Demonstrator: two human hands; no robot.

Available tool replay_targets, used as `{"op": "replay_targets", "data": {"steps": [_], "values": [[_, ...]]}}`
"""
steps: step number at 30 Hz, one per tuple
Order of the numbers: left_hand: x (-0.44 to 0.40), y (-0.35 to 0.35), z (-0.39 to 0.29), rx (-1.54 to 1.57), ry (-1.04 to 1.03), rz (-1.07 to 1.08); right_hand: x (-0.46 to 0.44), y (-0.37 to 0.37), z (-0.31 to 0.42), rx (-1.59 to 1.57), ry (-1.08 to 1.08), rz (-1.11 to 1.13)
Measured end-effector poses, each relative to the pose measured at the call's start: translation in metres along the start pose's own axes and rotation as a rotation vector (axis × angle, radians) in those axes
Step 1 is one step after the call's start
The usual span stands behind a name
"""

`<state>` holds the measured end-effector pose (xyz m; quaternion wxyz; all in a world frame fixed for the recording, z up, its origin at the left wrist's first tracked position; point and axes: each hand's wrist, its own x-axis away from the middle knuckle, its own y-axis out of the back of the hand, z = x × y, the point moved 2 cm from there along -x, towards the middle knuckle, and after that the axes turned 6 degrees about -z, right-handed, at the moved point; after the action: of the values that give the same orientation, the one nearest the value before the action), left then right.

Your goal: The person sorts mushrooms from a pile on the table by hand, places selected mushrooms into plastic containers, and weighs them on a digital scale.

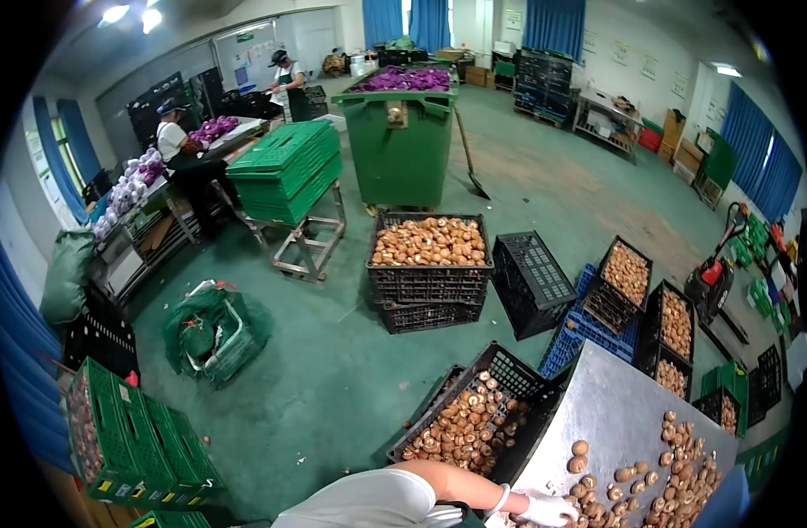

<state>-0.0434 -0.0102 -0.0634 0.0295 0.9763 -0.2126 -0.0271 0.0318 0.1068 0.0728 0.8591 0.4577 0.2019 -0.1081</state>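
Mushrooms (685, 480) strewn on metal worktop (610, 396), two to three o'clock from gloved left hand (549, 509); caps turned various ways. Whether fingers apart or clamped, can't tell from here. Black crate (515, 374) beside worktop, eleven o'clock.

Shovel (480, 187) beside green bin (399, 163), blue curtains (555, 26) behind

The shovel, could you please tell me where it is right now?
In the head view, the shovel stands slanted above centre, just right of the large green bin, blade down.
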Motion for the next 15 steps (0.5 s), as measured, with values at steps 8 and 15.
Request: {"op": "replay_targets", "data": {"steps": [8,15], "values": [[0.015,0.046,-0.029,0.933,0.156,-0.199,-0.005,-0.009,0.069,-0.486,-0.032,0.128],[0.075,0.078,-0.088,0.864,0.070,-0.097,-0.004,-0.036,0.060,-1.000,-0.554,0.169]]}}
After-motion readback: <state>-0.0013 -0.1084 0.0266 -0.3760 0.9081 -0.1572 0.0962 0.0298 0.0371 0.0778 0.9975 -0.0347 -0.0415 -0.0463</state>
